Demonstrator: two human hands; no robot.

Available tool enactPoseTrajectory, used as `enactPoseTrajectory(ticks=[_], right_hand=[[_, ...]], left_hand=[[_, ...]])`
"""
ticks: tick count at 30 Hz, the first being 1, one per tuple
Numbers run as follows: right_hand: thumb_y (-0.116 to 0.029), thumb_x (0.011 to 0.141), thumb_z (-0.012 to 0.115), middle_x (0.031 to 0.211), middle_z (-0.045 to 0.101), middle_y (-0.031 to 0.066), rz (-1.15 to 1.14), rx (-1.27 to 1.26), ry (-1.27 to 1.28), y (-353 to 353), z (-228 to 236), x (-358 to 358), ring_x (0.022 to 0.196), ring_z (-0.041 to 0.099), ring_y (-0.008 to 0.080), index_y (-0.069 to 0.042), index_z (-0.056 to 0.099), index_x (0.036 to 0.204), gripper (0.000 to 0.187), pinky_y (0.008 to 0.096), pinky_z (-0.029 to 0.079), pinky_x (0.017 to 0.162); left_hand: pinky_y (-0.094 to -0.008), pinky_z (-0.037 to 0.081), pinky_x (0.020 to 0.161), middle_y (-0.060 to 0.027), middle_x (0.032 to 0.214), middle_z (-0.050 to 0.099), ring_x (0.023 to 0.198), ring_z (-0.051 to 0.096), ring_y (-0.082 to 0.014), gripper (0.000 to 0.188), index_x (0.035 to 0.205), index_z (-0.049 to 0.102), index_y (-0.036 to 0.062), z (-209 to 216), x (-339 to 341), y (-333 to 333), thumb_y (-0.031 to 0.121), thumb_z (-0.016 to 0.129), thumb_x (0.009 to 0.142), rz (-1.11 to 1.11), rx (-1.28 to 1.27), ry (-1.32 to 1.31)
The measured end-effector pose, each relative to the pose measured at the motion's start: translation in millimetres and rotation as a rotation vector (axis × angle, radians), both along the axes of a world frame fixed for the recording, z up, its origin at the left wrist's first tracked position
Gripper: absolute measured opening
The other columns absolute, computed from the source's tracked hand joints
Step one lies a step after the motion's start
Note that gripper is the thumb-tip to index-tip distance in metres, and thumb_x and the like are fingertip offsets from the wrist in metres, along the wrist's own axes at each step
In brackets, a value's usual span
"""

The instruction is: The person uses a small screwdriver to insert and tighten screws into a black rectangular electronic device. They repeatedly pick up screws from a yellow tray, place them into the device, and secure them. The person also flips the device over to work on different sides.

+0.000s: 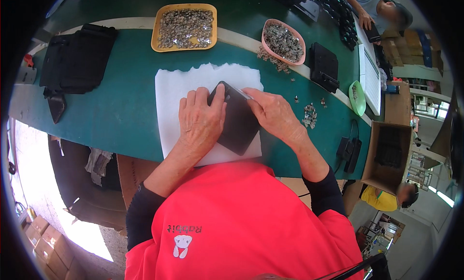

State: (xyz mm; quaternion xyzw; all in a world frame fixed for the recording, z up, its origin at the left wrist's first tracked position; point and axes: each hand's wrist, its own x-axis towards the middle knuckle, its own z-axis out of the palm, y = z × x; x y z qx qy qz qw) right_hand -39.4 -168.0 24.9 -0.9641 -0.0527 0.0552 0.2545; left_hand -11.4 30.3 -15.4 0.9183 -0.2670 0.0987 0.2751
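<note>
A flat black rectangular panel (238, 123) lies tilted on a white foam sheet (169, 135) in front of me. My left hand (202, 113) grips its left side, with the fingertips on the upper end. At the panel's upper right edge, my right hand (275, 112) has thumb and forefinger closed on a small shiny metal piece (246, 95), partly hidden by the fingers. Similar small metal pieces (310, 115) lie loose on the green table to the right of the sheet.
A yellow tray (153, 36) and a pink bowl (303, 43) hold heaps of metal pieces. Black panels (77, 60) are stacked left; a black case (324, 62) and green bowl (355, 108) stand right. A cardboard box (369, 159) adjoins the table. Another person (369, 4) works far right.
</note>
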Motion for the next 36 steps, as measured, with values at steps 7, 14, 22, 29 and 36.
enactPoseTrajectory(ticks=[7, 14, 22, 29, 36], right_hand=[[-0.007, 0.089, 0.05, 0.086, 0.067, 0.0157, 0.009, -0.194, 0.029, 9, 3, -11, 0.082, 0.066, 0.0352, -0.013, 0.055, 0.127, 0.039, 0.0445, 0.054, 0.071], [-0.004, 0.087, 0.058, 0.072, 0.061, 0.011, 0.073, -0.265, -0.13, 8, -7, -12, 0.065, 0.063, 0.0293, -0.011, 0.057, 0.129, 0.042, 0.0383, 0.051, 0.056], [-0.003, 0.085, 0.059, 0.076, 0.063, 0.0088, 0.097, -0.39, -0.086, 12, -3, -11, 0.065, 0.064, 0.0275, -0.011, 0.056, 0.131, 0.047, 0.0367, 0.052, 0.055], [-0.005, 0.09, 0.053, 0.079, 0.065, 0.0185, -0.041, -0.209, 0.119, 22, 12, -8, 0.072, 0.064, 0.0368, -0.007, 0.054, 0.131, 0.042, 0.0441, 0.052, 0.063], [-0.011, 0.094, 0.052, 0.076, 0.059, 0.0248, -0.099, 0.018, 0.291, 17, 20, 12, 0.069, 0.063, 0.0333, -0.005, 0.059, 0.127, 0.034, 0.0396, 0.049, 0.066]], left_hand=[[-0.039, 0.046, 0.075, -0.0125, 0.108, 0.055, 0.092, 0.055, -0.0284, 0.043, 0.123, 0.062, 0.0119, -1, -2, -5, 0.009, 0.069, 0.08, -0.032, 0.051, -0.007], [-0.0373, 0.045, 0.072, -0.0139, 0.106, 0.054, 0.089, 0.053, -0.0282, 0.046, 0.119, 0.061, 0.0059, -6, 0, -6, 0.005, 0.067, 0.074, -0.048, -0.031, -0.06], [-0.0378, 0.047, 0.074, -0.0154, 0.105, 0.053, 0.09, 0.054, -0.0297, 0.046, 0.121, 0.059, 0.0051, -2, 2, -5, 0.006, 0.068, 0.076, -0.065, -0.04, 0.003], [-0.0408, 0.049, 0.073, -0.0154, 0.099, 0.052, 0.089, 0.055, -0.0315, 0.042, 0.123, 0.061, 0.0075, 7, -3, -7, 0.01, 0.068, 0.082, -0.041, -0.034, 0.143], [-0.0403, 0.047, 0.071, -0.0145, 0.095, 0.051, 0.085, 0.053, -0.0308, 0.044, 0.122, 0.059, 0.0043, -2, -4, -7, 0.01, 0.07, 0.08, -0.051, -0.043, 0.079]])
